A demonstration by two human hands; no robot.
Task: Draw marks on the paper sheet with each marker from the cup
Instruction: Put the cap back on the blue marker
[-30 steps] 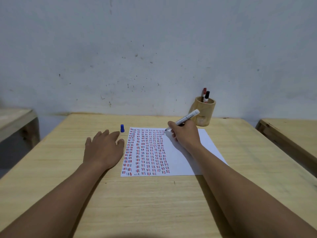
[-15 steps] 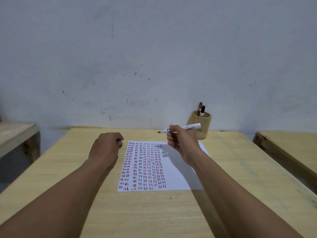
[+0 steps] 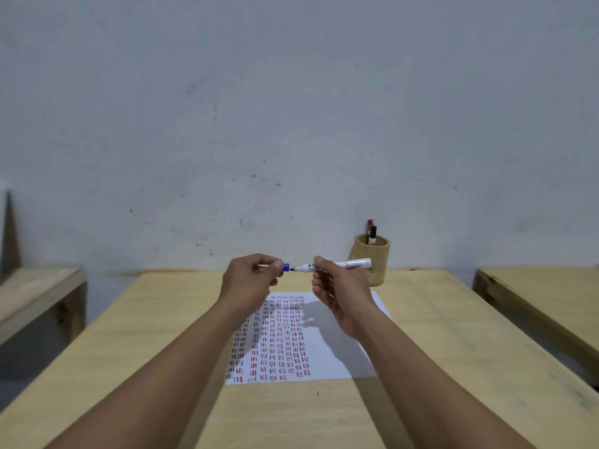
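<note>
A white marker (image 3: 337,265) is held level in the air above the table, its dark tip pointing left at a small blue cap (image 3: 286,267), tip and cap almost touching. Below lies a white paper sheet (image 3: 327,348), its left part filled with columns of short red and dark dashes. Behind its right corner stands a wooden cup (image 3: 372,264) holding two more markers (image 3: 372,235).

I sat in what looked like a plain classroom or study room: a bare, scuffed grey-white wall (image 3: 291,108) rose right behind my pale wooden tabletop (image 3: 453,351), and matching wooden desks stood on the left (image 3: 35,293) and the right (image 3: 544,296).
</note>
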